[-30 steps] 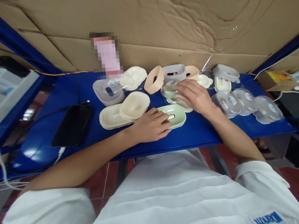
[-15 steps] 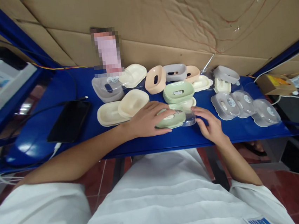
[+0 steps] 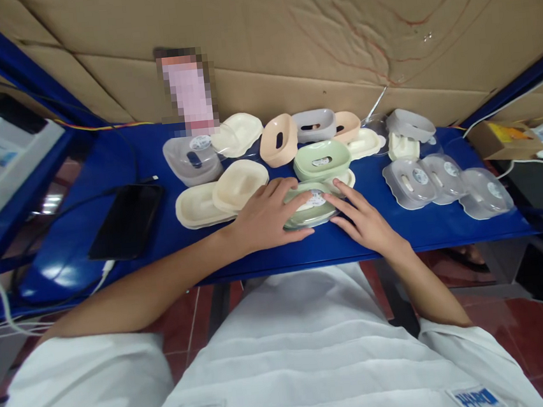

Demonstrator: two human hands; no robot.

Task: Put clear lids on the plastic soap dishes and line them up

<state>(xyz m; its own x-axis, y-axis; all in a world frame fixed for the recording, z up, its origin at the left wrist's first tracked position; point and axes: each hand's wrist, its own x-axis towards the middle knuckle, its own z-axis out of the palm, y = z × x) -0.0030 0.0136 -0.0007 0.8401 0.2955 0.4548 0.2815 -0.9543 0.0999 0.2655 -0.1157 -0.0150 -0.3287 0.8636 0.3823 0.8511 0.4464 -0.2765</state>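
Pressing from both sides, the person has a green soap dish (image 3: pixel 311 207) under both hands at the near edge of the blue surface (image 3: pixel 119 173), a clear lid seemingly sitting on top of it, though glare makes that hard to be sure of. The left hand (image 3: pixel 266 217) lies flat over its left half, fingers spread and lightly curled on the rim; the right hand (image 3: pixel 363 220) is open, fingertips laid on the right edge rather than wrapped round it. To seat the lid well, I'd judge even downward pressure at both ends is wanted, with the dish kept back from the surface's edge so it can't tip off.

Behind it, almost touching, is a second green dish (image 3: pixel 321 159), so there is little room to slide forward. Left of the hands lie two cream dishes (image 3: pixel 223 195), overlapping; further left a dark phone (image 3: pixel 126 220) with a cable. To the right sits a row of clear lids (image 3: pixel 445 180), well apart from the hands. Along the cardboard wall (image 3: pixel 332 31) stand peach, grey and cream dishes (image 3: pixel 293 134), crowded together.
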